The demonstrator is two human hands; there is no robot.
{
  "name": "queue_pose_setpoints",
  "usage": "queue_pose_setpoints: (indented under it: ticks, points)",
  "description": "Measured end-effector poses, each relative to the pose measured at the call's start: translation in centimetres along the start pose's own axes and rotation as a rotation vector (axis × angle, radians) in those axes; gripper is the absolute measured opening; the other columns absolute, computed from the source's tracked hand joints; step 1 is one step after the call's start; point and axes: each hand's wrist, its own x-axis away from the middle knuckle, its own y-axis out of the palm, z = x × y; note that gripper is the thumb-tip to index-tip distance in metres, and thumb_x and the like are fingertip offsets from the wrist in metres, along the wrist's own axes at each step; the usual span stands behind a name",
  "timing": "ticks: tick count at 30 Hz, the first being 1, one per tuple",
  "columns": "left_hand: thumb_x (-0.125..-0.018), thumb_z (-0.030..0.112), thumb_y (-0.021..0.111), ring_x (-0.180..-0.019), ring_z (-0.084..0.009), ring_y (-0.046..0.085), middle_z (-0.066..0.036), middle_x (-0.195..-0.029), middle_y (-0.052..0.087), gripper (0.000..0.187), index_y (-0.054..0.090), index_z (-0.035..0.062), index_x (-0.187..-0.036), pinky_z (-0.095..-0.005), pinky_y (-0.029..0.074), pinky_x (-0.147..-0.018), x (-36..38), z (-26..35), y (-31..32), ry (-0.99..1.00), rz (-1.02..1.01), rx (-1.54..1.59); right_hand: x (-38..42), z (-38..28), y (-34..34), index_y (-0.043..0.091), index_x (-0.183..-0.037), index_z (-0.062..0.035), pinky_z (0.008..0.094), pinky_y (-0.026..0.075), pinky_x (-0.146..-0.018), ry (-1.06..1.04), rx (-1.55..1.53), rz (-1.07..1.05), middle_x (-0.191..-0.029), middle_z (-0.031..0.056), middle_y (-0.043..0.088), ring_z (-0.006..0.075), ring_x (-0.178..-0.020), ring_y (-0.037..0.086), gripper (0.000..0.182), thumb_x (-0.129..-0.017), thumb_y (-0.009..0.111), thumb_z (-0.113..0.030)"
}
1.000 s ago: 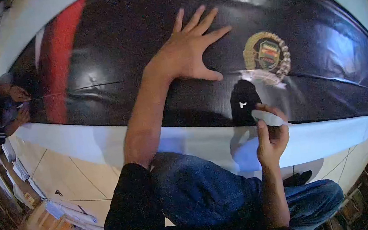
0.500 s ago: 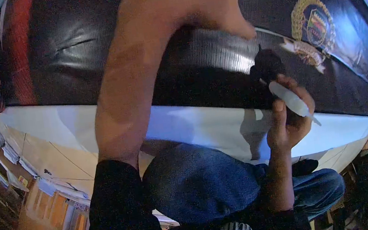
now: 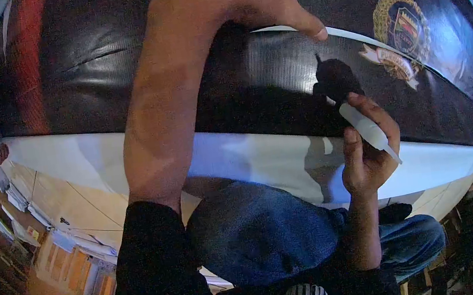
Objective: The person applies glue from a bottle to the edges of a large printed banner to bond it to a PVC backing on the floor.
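Across the top of the view my left hand (image 3: 265, 0) reaches over a shiny black printed sheet (image 3: 222, 83), its thumb stretched away from the other fingers. The thumb tip is right at a seam where the sheet's edge shows white beneath. Part of this hand is cut off by the top of the frame. Lower on the right, my right hand (image 3: 372, 156) is closed around a small white squeeze bottle (image 3: 364, 126). The bottle's thin nozzle points down and to the right. Its rounded end faces the sheet, close to a dark hand shadow.
A gold crest with a ribbon (image 3: 403, 30) is printed on the sheet's right side. Along the near edge runs a white band (image 3: 249, 155). My bent knee (image 3: 259, 228) is below it. Stacked papers and wooden slats (image 3: 71, 253) lie lower left; another person's hand (image 3: 1, 153) shows at the left.
My left hand has shifted slightly up and left, and more white shows along the seam by its thumb. My right hand has moved a little left with the bottle.
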Motion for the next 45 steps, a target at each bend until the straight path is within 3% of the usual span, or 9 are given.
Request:
queue_pose_setpoints:
  ticks: [6,8,11,14,18,25,29,31,45]
  points:
    - [-0.058,0.059,0.079,-0.142,-0.0437,-0.003,-0.029,-0.152,0.003,0.113,0.026,0.0141,-0.147,-0.0595,-0.003,-0.112,-0.6,-0.9,1.2,-0.008,0.063,-0.124,0.2,0.2,0.0,0.057,-0.106,0.0026,0.0423,0.045,-0.095,0.044,-0.021,0.030,-0.108,0.0225,0.063,0.0320,-0.105,0.061,0.028,-0.081,0.065,-0.005]
    - [-0.056,0.062,0.079,-0.142,-0.0425,-0.004,-0.029,-0.152,0.003,0.115,0.026,0.0154,-0.147,-0.0582,-0.003,-0.112,-0.3,-1.3,0.8,-0.001,0.031,0.077,0.2,0.1,0.0,0.057,-0.106,0.0026,0.0419,0.044,-0.095,0.041,-0.001,0.029,-0.108,0.0221,0.063,0.0316,-0.106,0.061,0.028,-0.081,0.065,-0.005]
    - [-0.056,0.064,0.077,-0.142,-0.0416,-0.004,-0.029,-0.152,0.003,0.116,0.026,0.0163,-0.147,-0.0566,-0.004,-0.113,0.0,-1.0,0.5,-0.013,0.033,0.003,0.2,-0.2,0.3,0.057,-0.108,0.0027,0.0405,0.044,-0.096,0.065,-0.086,0.038,-0.110,0.0215,0.064,0.0307,-0.107,0.060,0.029,-0.080,0.065,-0.004]
    - [-0.056,0.067,0.075,-0.142,-0.0417,-0.004,-0.029,-0.152,0.003,0.116,0.025,0.0164,-0.148,-0.0566,-0.005,-0.113,-0.2,-1.2,0.5,-0.018,0.019,0.002,-0.2,-0.7,0.2,0.057,-0.109,0.0028,0.0390,0.044,-0.096,0.030,0.069,-0.036,-0.110,0.0211,0.064,0.0300,-0.107,0.060,0.030,-0.080,0.065,-0.003]
    - [-0.059,0.065,0.074,-0.142,-0.0422,-0.004,-0.030,-0.152,0.002,0.114,0.024,0.0153,-0.148,-0.0569,-0.004,-0.113,0.0,-1.2,0.2,-0.025,-0.045,0.087,-1.1,-1.4,1.1,0.059,-0.109,-0.0003,0.0361,0.046,-0.091,0.079,0.117,-0.054,-0.108,0.0172,0.066,0.0265,-0.101,0.062,0.032,-0.079,0.069,-0.004]
    - [-0.062,0.056,0.077,-0.142,-0.0421,-0.002,-0.032,-0.150,0.005,0.110,0.025,0.0112,-0.147,-0.0565,-0.004,-0.113,0.4,-0.8,0.5,-0.025,0.056,0.011,-1.7,-1.5,2.3,0.062,-0.106,-0.0028,0.0332,0.051,-0.080,0.070,0.234,-0.030,-0.102,0.0135,0.067,0.0251,-0.089,0.066,0.032,-0.076,0.074,-0.007]
    - [-0.059,0.056,0.079,-0.142,-0.0424,-0.001,-0.034,-0.150,0.006,0.111,0.027,0.0091,-0.146,-0.0574,-0.003,-0.113,0.1,-0.9,0.2,-0.033,0.053,0.056,-1.6,-1.1,2.0,0.053,-0.117,0.0042,0.0344,0.048,-0.088,0.029,0.301,-0.113,-0.106,0.0186,0.065,0.0220,-0.097,0.063,0.036,-0.085,0.066,-0.003]
    - [-0.058,0.056,0.079,-0.142,-0.0428,0.000,-0.034,-0.149,0.006,0.112,0.028,0.0086,-0.146,-0.0575,-0.003,-0.113,0.2,-0.2,0.2,-0.078,0.066,0.019,-2.1,-1.7,2.3,0.062,-0.108,-0.0025,0.0351,0.051,-0.078,0.006,0.350,-0.080,-0.100,0.0143,0.067,0.0275,-0.087,0.066,0.034,-0.077,0.074,-0.009]
    - [-0.059,0.062,0.075,-0.141,-0.0460,0.000,-0.036,-0.148,0.008,0.115,0.024,0.0076,-0.147,-0.0596,-0.003,-0.112,0.2,-0.8,0.5,-0.080,0.095,-0.055,-4.6,-1.7,3.8,0.065,-0.101,-0.0016,0.0319,0.052,-0.070,-0.197,0.380,-0.049,-0.094,0.0128,0.068,0.0244,-0.078,0.067,0.031,-0.074,0.077,-0.012]
